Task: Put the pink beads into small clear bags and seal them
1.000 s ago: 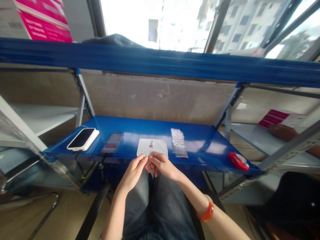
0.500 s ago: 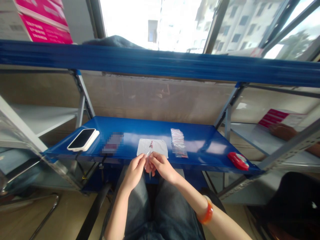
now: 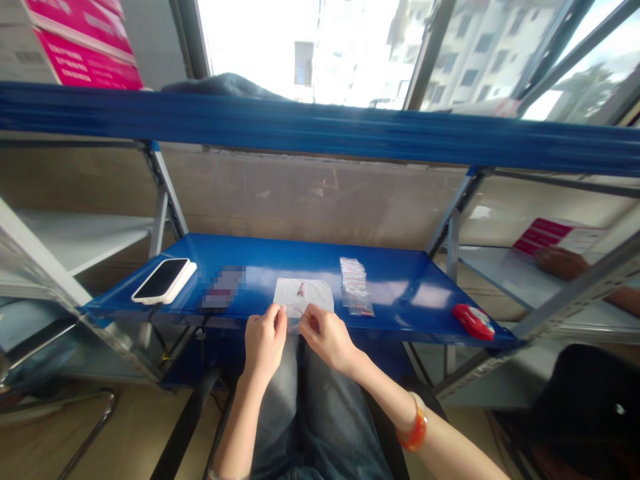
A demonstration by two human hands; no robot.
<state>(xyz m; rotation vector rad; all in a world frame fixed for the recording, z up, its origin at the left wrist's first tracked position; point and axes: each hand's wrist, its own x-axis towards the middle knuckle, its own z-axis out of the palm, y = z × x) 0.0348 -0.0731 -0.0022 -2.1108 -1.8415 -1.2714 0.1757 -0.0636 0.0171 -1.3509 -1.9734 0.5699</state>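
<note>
My left hand (image 3: 264, 343) and my right hand (image 3: 327, 338) are close together at the front edge of the blue shelf (image 3: 410, 300). Between their fingertips they pinch a small clear plastic bag (image 3: 295, 317). Just behind it a white sheet (image 3: 311, 297) lies on the shelf with a small red piece (image 3: 301, 289) on it. A stack of small clear bags (image 3: 355, 285) lies to the right of the sheet. An orange bracelet (image 3: 416, 427) is on my right wrist.
A phone (image 3: 163, 279) lies at the shelf's left end, with a blurred card (image 3: 223, 288) beside it. A red object (image 3: 473, 321) sits at the right front corner. Another person's hand (image 3: 563, 261) rests on a white shelf at right, near a pink-printed box (image 3: 545, 235).
Both hands moved slightly apart and up toward the shelf edge, spreading the small bag between them. The view shifted a little.
</note>
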